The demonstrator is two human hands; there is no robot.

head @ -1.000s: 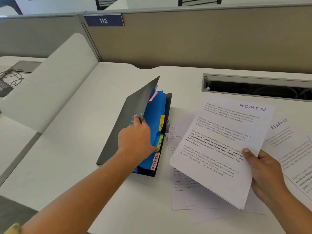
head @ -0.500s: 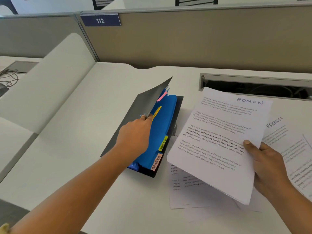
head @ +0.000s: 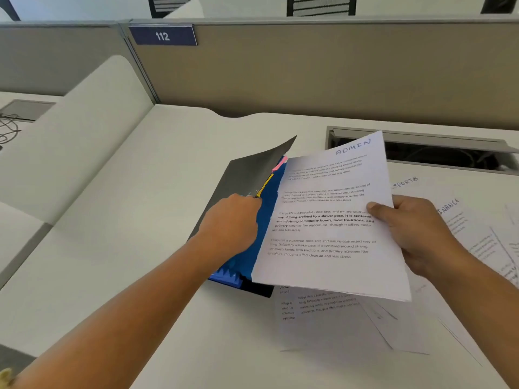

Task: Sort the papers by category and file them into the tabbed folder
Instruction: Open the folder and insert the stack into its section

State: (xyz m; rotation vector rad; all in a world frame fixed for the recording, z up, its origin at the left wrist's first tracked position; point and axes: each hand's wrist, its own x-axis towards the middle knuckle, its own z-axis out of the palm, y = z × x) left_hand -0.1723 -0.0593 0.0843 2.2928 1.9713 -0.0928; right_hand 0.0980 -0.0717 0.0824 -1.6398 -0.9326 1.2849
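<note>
A dark tabbed folder (head: 247, 175) lies open on the white desk, with blue dividers (head: 266, 209) and pink and yellow tabs showing at its far edge. My left hand (head: 233, 220) holds the grey cover and front dividers lifted at the yellow tab. My right hand (head: 415, 231) grips a thin stack of printed papers headed "ADMIN" (head: 325, 220), held over the folder's right half and hiding its lower tabs. Loose sheets marked "SPORTS" (head: 405, 183) and "FINANCE" (head: 455, 209) lie on the desk to the right.
More printed sheets (head: 323, 307) lie under the held stack near the front. A cable slot (head: 449, 153) is cut into the desk behind the papers. A partition with a "112" plate (head: 163, 36) closes the far side. A curved divider (head: 75, 141) stands at the left.
My right hand has carried the ADMIN papers left, over the open folder. My left hand has kept the cover and dividers raised at the yellow tab.
</note>
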